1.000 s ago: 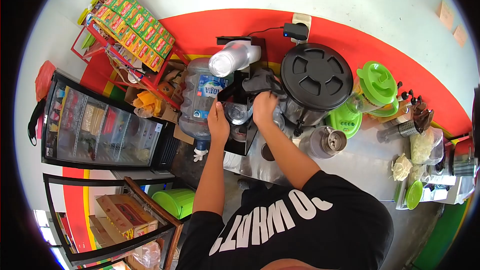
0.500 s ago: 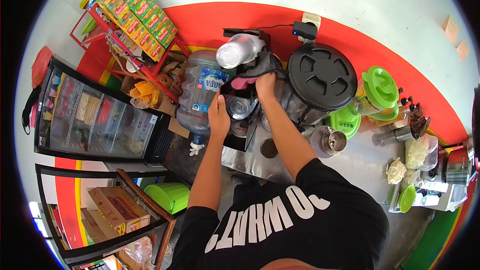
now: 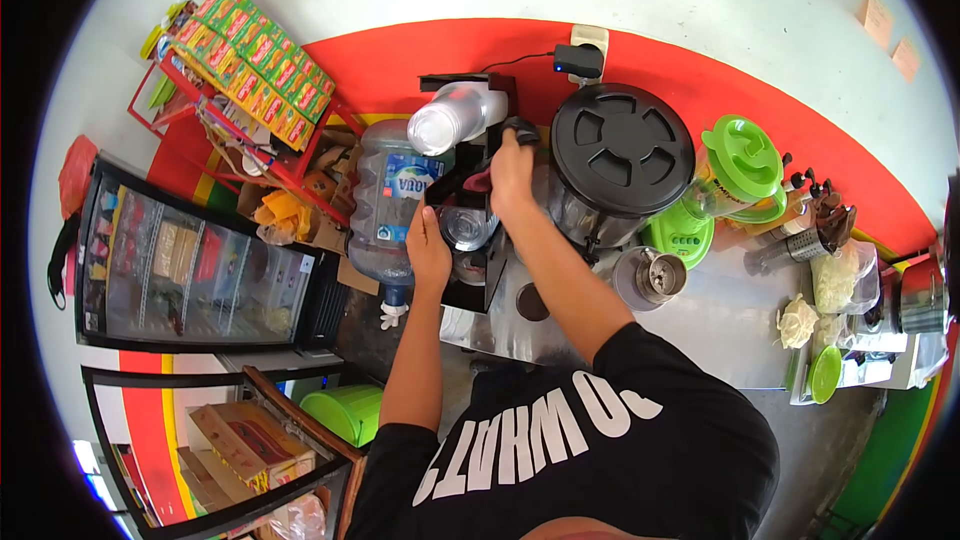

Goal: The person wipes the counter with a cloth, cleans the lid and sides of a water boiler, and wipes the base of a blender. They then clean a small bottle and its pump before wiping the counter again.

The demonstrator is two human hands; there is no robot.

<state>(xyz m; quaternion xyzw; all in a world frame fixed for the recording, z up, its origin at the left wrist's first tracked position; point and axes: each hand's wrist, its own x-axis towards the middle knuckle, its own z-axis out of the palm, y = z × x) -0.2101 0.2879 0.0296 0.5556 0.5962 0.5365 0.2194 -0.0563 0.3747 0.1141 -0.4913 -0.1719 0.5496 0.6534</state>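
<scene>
A black cup rack (image 3: pixel 497 270) stands on the metal counter, with stacked clear plastic cups (image 3: pixel 447 125) lying at its top and more clear cups (image 3: pixel 468 228) in a lower compartment. My left hand (image 3: pixel 428 250) grips the rack's left side, thumb pointing up and the other fingers partly hidden. At the rack's right side, my right hand (image 3: pixel 512 180) is closed round a dark cloth (image 3: pixel 522 130). A bit of the cloth's pink side shows by the wrist, inside the rack.
Left of the rack is a large water bottle (image 3: pixel 385 200). A dispenser with a black lid (image 3: pixel 622 148) stands close on the right, then a green blender (image 3: pixel 742 165) and a steel container (image 3: pixel 648 277). A glass-door fridge (image 3: pixel 190 260) is at far left.
My right hand has moved toward the back of the rack with the cloth, which is now more bunched up. My left hand stays at the rack's side. The view has shifted slightly.
</scene>
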